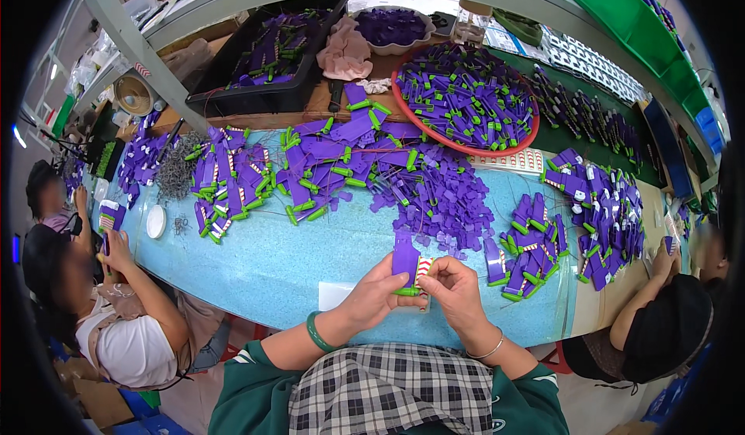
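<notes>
Purple piece (405,253): flat, thin, approx. rectangular; long axis runs away from the wearer, top end bare & pointing twd the far side. Bright green end pc (406,291) sits crosswise at the near end, partly behind fingers. Chevron strip (424,266), red-on-wht, lies along the purple pc's R side, roughly parallel, top edge visible, lower part mostly covered by fingers; can't tell if stuck down. All held up over the near part of the blue tabletop (240,260), btwn L hand (374,289) & R hand (456,289).
</notes>
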Motion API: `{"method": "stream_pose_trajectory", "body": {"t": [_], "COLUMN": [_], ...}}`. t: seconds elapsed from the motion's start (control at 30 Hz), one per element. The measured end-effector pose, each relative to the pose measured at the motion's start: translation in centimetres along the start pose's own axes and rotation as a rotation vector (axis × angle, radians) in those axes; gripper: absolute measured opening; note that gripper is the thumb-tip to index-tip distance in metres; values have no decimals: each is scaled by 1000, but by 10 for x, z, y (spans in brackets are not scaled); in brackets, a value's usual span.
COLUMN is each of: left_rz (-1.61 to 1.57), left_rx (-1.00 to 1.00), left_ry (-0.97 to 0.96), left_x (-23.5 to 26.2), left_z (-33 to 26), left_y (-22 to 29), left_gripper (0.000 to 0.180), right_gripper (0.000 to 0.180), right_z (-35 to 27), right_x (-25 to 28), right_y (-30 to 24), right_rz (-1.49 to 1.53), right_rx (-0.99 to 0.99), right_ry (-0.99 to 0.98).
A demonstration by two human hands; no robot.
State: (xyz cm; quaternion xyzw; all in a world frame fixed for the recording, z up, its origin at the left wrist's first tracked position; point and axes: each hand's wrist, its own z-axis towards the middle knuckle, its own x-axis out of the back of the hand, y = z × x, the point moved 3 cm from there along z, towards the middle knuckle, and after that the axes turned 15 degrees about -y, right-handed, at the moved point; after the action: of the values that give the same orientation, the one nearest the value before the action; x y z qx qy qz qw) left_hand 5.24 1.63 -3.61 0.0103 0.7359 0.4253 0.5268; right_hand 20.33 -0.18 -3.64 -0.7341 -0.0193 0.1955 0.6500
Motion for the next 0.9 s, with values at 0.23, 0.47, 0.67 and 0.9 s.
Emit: {"method": "stream_pose_trajectory", "body": {"t": [0.23,0.47,0.67,0.9], "left_rz": [-7,-17,260,285], "left_rx": [-8,-23,34,39], "left_ry": [-17,-32,21,-5], "left_x": [-3,2,-3,-7], "left_z": [1,0,2,-2], "left_y": [-1,-5,-4,-6], "left_gripper": [36,37,33,28], "right_gripper": [10,10,11,13], "right_z": [1,1,0,-8], "right_x": [-1,-2,-1,-1], "right_y": [0,4,6,-13], "right_rz": [-17,-19,-97,-695], "right_rx": [9,49,62,409], "right_ry": [9,28,28,107]}}
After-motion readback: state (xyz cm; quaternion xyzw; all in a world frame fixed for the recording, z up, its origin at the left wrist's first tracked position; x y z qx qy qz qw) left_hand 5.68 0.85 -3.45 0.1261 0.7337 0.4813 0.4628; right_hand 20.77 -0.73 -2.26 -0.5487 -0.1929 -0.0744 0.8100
